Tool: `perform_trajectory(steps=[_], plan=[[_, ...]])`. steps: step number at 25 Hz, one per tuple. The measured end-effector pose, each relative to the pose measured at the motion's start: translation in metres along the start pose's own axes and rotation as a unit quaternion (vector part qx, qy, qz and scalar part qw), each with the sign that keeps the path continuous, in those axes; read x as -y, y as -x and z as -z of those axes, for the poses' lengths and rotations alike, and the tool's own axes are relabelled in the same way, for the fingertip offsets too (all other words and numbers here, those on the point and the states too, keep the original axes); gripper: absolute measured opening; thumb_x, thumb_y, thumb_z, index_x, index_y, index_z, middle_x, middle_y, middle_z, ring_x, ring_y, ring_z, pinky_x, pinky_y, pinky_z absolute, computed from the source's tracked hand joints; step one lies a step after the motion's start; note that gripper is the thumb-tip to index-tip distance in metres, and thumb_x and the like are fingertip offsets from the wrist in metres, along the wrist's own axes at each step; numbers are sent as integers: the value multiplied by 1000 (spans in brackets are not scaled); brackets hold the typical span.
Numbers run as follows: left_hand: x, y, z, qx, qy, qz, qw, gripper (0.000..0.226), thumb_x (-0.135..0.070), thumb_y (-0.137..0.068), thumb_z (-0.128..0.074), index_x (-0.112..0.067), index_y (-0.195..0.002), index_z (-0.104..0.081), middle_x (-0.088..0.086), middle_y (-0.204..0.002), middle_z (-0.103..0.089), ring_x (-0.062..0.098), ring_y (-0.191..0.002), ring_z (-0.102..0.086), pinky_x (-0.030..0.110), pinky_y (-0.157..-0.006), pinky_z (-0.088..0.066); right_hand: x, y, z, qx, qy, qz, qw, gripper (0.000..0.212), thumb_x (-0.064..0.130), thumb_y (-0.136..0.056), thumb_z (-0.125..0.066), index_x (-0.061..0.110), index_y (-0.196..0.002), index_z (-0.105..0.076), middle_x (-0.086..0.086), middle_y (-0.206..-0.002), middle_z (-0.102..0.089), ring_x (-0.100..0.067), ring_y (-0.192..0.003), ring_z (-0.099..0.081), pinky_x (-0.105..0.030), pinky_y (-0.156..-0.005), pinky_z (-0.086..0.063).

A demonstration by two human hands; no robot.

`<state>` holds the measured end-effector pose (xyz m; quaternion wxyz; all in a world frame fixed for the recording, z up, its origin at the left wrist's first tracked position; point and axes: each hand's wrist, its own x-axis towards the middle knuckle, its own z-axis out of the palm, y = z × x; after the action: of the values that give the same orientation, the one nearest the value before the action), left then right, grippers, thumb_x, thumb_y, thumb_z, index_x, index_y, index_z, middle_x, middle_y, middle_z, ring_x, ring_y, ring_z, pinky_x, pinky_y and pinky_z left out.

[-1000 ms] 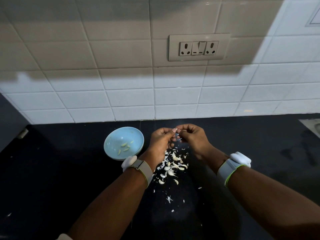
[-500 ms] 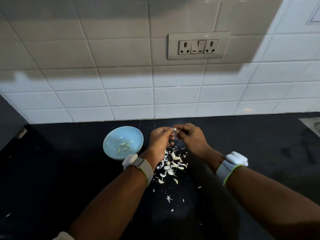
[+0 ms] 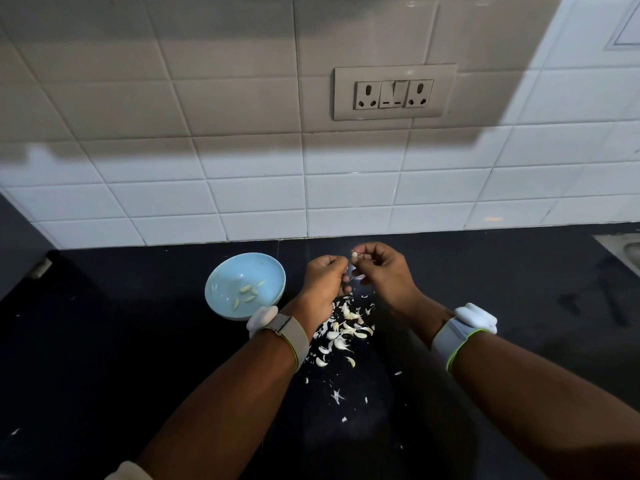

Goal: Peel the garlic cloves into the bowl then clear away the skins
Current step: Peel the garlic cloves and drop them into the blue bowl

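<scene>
Black tabletop (image 3: 104, 358) | both hands' fingers (image 3: 369, 251) pinch garlic clove (image 3: 354, 257) | blue bowl (image 3: 221, 282) at 9 o'clock

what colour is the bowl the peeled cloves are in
Light blue; the bowl shows in the head view.

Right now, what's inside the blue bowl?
The blue bowl holds a few peeled garlic cloves lying loose on its bottom. The left wrist band covers a bit of its near rim; nothing else shows inside.
</scene>
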<state>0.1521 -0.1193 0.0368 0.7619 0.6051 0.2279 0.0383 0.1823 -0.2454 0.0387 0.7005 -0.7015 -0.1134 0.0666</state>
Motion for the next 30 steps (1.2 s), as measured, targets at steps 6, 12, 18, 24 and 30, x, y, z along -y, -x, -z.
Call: perform_trajectory(steps=[6,12,18,24,30], plan=[[-3,8,5,21,-43,61,997,21,-19,-96,-37,-16,-79,-50,2,-66,-48,16,-54,-49,26,-49,-46,5,1,-1,-1,-116,-59,992,14,-2,-95,-66,4,-107,-66,-9,-89,-74,-18,-70,-67,-25,-59,-55],[2,5,10,-16,-102,-27,994,30,-31,-104,-49,-15,-80,-57,1,-68,-54,12,-53,-51,26,-48,-43,-2,2,1,30,-106,-58,992,25,-3,-95,-67,2,-120,-67,-12,-87,-72,-20,-78,-69,-28,-75,-60],[1,6,13,-26,-73,-53,996,24,-26,-104,-52,-6,-97,-64,1,-73,-57,9,-55,-53,25,-46,-43,0,7,0,38,-89,-66,993,14,1,-95,-69,-2,-108,-72,-15,-84,-73,-20,-73,-70,-26,-70,-61],[-4,14,9,8,-41,-58,997,27,-25,-104,-54,-2,-103,-69,-3,-67,-59,6,-51,-55,24,-49,-44,3,10,0,57,-61,-56,995,14,6,-98,-66,-4,-106,-72,-23,-90,-72,-27,-79,-70,-34,-75,-63],[-5,19,10,27,-29,-62,997,19,-25,-102,-59,-8,-95,-66,-2,-66,-63,11,-53,-62,26,-50,-46,8,10,0,55,-11,-51,997,13,7,-97,-68,-6,-102,-70,-29,-91,-74,-29,-77,-72,-40,-78,-64]])
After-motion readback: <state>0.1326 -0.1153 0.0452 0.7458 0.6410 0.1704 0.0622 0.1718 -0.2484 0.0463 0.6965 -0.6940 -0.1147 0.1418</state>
